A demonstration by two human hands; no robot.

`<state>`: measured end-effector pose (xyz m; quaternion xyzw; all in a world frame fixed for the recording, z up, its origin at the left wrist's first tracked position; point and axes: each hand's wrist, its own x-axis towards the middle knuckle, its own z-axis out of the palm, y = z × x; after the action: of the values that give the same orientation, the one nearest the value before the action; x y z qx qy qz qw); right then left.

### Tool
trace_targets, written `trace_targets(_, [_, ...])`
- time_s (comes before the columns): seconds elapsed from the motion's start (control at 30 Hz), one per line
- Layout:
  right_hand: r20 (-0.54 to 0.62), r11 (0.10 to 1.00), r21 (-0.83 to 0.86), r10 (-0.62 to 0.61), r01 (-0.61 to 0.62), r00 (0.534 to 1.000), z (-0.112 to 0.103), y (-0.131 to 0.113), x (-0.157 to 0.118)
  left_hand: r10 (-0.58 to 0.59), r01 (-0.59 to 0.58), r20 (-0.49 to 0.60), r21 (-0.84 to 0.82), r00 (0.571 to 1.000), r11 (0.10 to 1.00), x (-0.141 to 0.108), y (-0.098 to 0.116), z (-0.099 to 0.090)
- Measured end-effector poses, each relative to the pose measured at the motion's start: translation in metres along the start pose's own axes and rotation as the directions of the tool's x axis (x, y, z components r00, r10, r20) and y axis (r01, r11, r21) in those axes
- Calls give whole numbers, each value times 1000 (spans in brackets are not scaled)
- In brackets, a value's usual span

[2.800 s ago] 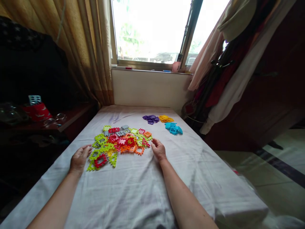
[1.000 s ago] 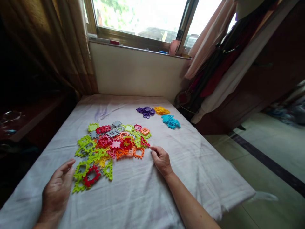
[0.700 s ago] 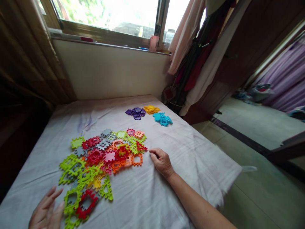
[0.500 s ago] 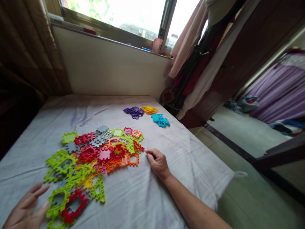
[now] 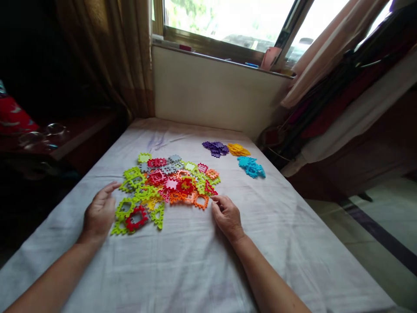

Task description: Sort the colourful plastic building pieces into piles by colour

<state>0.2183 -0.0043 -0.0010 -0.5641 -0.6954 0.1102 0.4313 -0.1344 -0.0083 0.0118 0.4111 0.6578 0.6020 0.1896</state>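
A mixed pile of flat toothed plastic pieces [image 5: 171, 183] in green, red, orange, grey and yellow lies on the white sheet. My left hand [image 5: 100, 213] is at the pile's left edge beside the green pieces, fingers apart, nothing held. At the pile's right end my right hand [image 5: 226, 215] rests with its fingers curled, the fingertips by a red triangular piece [image 5: 210, 188]; whether they grip anything is too small to tell. Farther back are separate heaps of purple pieces [image 5: 215, 148], yellow-orange pieces [image 5: 239, 150] and blue pieces [image 5: 251, 167].
The sheet-covered surface [image 5: 156, 278] meets a pale wall [image 5: 211, 89] below a window. A brown curtain [image 5: 130, 56] hangs at the back left, clothes [image 5: 342, 108] at the right. Eyeglasses [image 5: 34, 139] lie on a dark side table at the left.
The view has swung left, so the pieces appear farther right and smaller. My left hand has moved forward along the pile's left side. My right hand stays by the pile's right end.
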Motion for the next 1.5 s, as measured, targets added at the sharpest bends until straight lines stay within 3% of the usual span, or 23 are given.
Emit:
trace_targets(0.1, [12,986,-76,-149,149,989,10,-14,9,-155,133,-94,-204,984,970,19,-3,13])
trace_targets(0.23, [110,933,-174,-299,315,948,23,-28,19,-188,149,-162,-227,969,962,36,-6,25])
trace_targets(0.37, [184,898,-179,-370,401,911,28,-28,19,-183,149,-134,-233,974,961,37,-8,28])
trace_targets(0.57, [129,886,-78,-446,458,886,24,-30,20,-148,128,-79,-210,986,969,34,-5,28])
trace_targets(0.7, [9,890,19,-456,455,890,15,-36,19,-158,135,-83,-231,984,964,33,0,30])
trace_targets(0.83, [-144,919,111,-363,379,921,6,-38,19,-162,135,-90,-253,983,958,31,2,31])
trace_targets(0.93, [-185,942,237,-198,240,962,2,-33,20,-161,135,-88,-245,983,960,31,3,31])
trace_targets(1.03, [-122,909,415,98,-39,988,5,-25,23,-173,147,-93,-235,981,961,31,3,31])
trace_targets(1.1, [-34,827,518,274,-217,961,8,-20,26,-171,146,-91,-233,981,961,32,3,32])
trace_targets(1.2, [119,724,580,377,-373,918,10,-18,29,-163,138,-89,-241,983,961,32,5,32])
trace_targets(1.27, [182,702,580,383,-414,905,8,-18,32,-165,139,-90,-244,982,960,32,6,33])
trace_targets(1.33, [160,712,572,391,-409,906,2,-16,35,-169,142,-95,-243,981,960,32,7,34])
trace_targets(1.4, [60,742,550,422,-383,905,-8,-6,41,-176,147,-101,-245,979,958,32,7,34])
trace_targets(1.5, [-112,796,463,489,-390,865,-24,20,49,-181,150,-105,-251,978,956,32,7,34])
